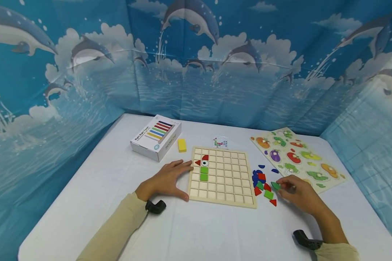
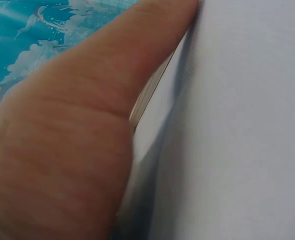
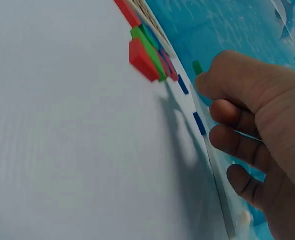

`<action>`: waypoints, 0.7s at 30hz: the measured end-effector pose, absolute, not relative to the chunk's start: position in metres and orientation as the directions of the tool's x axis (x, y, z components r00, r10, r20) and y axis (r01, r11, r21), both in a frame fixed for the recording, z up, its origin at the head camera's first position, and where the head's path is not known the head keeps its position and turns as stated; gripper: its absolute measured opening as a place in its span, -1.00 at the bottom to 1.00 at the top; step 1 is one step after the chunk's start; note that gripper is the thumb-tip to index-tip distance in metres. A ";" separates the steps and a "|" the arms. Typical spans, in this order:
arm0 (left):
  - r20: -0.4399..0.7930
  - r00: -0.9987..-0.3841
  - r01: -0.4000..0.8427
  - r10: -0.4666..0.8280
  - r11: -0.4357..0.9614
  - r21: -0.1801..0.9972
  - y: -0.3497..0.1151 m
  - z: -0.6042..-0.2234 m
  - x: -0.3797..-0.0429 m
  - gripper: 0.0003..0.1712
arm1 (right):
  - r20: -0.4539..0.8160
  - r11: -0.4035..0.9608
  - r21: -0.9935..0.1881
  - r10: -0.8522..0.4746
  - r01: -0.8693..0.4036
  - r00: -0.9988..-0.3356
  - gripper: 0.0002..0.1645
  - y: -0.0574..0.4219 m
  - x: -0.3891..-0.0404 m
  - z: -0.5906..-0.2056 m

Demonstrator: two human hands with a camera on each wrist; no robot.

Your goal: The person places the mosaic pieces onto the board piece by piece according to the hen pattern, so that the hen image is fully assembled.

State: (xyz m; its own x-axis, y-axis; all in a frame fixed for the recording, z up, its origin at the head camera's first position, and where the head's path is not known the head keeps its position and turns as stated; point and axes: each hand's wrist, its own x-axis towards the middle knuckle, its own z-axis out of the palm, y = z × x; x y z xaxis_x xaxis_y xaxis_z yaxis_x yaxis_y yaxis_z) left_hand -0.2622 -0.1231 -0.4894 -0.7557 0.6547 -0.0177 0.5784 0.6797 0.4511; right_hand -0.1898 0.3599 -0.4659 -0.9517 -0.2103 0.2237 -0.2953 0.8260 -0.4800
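Observation:
A wooden grid board [image 1: 228, 181] lies in the middle of the table. On its left columns sit a red quarter-round piece [image 1: 205, 157], a red triangle [image 1: 197, 163], a white tile with an eye [image 1: 204, 163] and two green squares [image 1: 204, 173]. My left hand [image 1: 170, 180] rests at the board's left edge, thumb and fingers spread, fingertips right at the rim. In the left wrist view the thumb [image 2: 122, 60] stretches along the tabletop. My right hand [image 1: 297, 192] pinches a green piece [image 1: 276, 185] between thumb and index finger, over the table; its full outline is hidden.
Loose red, green and blue pieces [image 1: 268, 195] lie right of the board. A vegetable puzzle board [image 1: 300, 170] is at the back right. Behind the grid lie a small pattern card [image 1: 220, 141], a yellow block [image 1: 182, 145] and a white box [image 1: 155, 139]. A dolphin curtain hangs behind.

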 end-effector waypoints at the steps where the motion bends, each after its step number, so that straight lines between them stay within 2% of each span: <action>1: -0.017 -0.756 0.578 0.655 0.679 0.452 -0.123 -0.489 -0.262 0.34 | 0.252 0.820 -0.475 -0.222 -0.320 -0.942 -0.61 0.358 -0.191 -0.465; 6: -0.010 -0.752 0.583 0.659 0.673 0.455 -0.123 -0.489 -0.262 0.33 | 0.335 0.782 -0.478 -0.259 -0.401 -0.906 -0.62 0.345 -0.196 -0.462; 10: -0.007 -0.749 0.585 0.662 0.667 0.462 -0.123 -0.487 -0.262 0.32 | 0.337 0.753 -0.500 -0.287 -0.428 -0.897 -0.63 0.328 -0.206 -0.459; 17: -0.003 -0.750 0.587 0.662 0.667 0.459 -0.123 -0.484 -0.260 0.31 | 0.372 0.645 -0.520 -0.419 -0.560 -0.828 -0.66 0.289 -0.230 -0.451; 21: 0.005 -0.744 0.590 0.668 0.654 0.473 -0.124 -0.483 -0.258 0.29 | 0.364 0.580 -0.563 -0.466 -0.589 -0.807 -0.69 0.263 -0.240 -0.450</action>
